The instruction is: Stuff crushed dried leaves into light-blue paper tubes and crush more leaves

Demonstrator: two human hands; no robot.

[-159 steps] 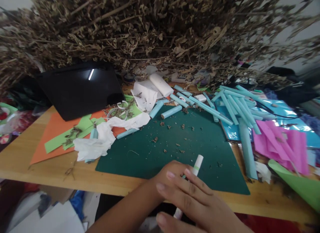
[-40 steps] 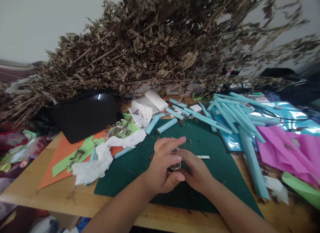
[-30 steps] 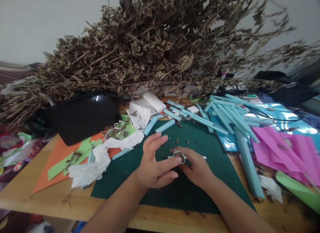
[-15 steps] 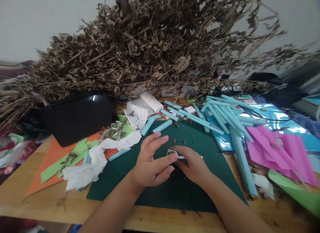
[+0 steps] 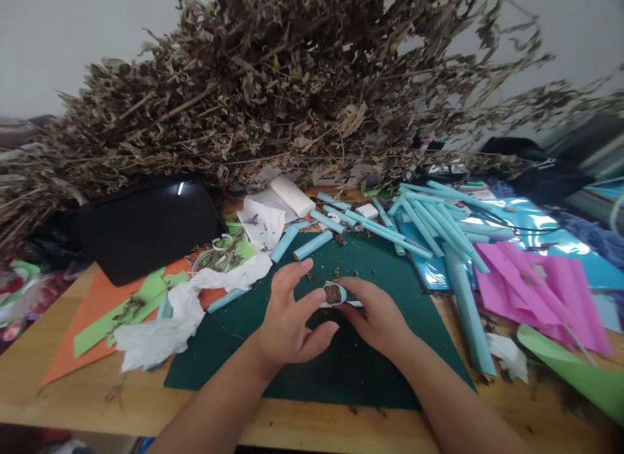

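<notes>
We have a short light-blue paper roll (image 5: 335, 293) pinched between both hands over the green cutting mat (image 5: 244, 350), its open end showing brown dried-leaf filling. Our left hand (image 5: 291, 317) curls half closed, thumb and forefinger on the roll; our right hand (image 5: 374, 315) grips its other side with fingers bent. By our judgement the filling looks in place, but the wrap seems not yet closed. Finished-looking blue tubes (image 5: 429, 226) lie beyond, more than a dozen; we count one crumpled white tissue (image 5: 166, 317) and one black tablet (image 5: 146, 223)
</notes>
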